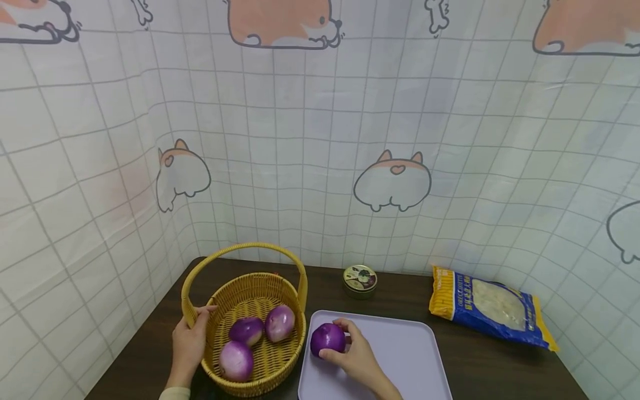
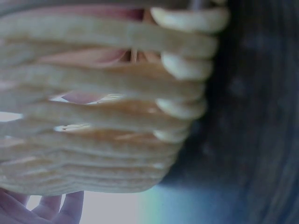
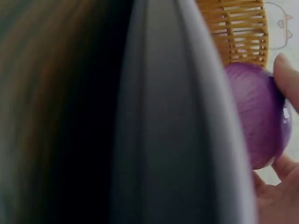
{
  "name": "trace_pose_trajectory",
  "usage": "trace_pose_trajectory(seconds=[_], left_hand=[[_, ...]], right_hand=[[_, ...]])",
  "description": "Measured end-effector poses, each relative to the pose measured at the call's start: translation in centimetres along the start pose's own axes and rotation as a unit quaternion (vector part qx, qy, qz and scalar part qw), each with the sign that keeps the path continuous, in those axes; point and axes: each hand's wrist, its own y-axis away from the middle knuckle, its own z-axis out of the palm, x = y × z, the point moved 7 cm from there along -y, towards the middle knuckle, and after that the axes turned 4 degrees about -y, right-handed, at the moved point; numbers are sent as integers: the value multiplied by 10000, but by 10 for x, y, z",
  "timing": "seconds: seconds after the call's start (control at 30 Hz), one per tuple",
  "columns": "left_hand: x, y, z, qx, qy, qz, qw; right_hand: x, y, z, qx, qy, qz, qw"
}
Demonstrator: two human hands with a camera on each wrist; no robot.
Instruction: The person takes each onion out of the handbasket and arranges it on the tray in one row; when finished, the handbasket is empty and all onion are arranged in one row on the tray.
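Observation:
My left hand grips the left side of a yellow wicker basket where its tall handle meets the rim. The basket's woven wall fills much of the left wrist view, with fingers showing at the lower left. Inside the basket lie three purple onions, one dark, one paler and one in front. My right hand holds another purple onion between thumb and fingers at the left part of a pale lilac tray. The right wrist view shows that onion behind the tray's edge.
A small round tin stands behind the tray. To the right lies a blue and yellow pasta bag. All of it is on a dark wooden table, with a gridded, dog-patterned curtain around the back and sides.

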Motion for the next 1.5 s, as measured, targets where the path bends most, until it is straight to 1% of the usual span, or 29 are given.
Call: trace_pose_trajectory(seconds=[0.1, 0.2, 0.33, 0.47, 0.63, 0.77, 0.9, 1.07, 1.27, 1.37, 1.5], left_hand=[[0, 0, 0, 1, -24, 7, 10000], [0, 0, 1, 3, -62, 15, 10000], [0, 0, 1, 14, -100, 32, 9999], [-1, 1, 0, 44, -142, 56, 9999], [-2, 1, 0, 40, -130, 74, 9999], [-3, 0, 0, 49, -161, 94, 9998], [-3, 0, -1, 114, -256, 120, 9995], [-3, 0, -2, 190, -271, 143, 9993], [-3, 1, -2, 233, -241, 168, 9993], [-3, 1, -2, 236, -218, 160, 9994], [-3, 1, -2, 200, -170, 117, 9996]], right_hand=[[-1, 1, 4, -9, 151, -59, 9999], [-1, 1, 8, -107, 153, -78, 9998], [1, 2, 12, -237, 55, -106, 9996], [4, 3, 15, -283, -125, -83, 9995], [6, 4, 17, -190, -377, -26, 9991], [5, 4, 17, -59, -420, -61, 9991], [2, 5, 15, 60, -241, -201, 9995], [7, 4, 13, 71, -103, -143, 9998], [14, 2, 11, 135, 189, -141, 9996], [10, 3, 10, 140, 260, -175, 9994], [-2, 5, 11, 30, 658, -412, 9970]])
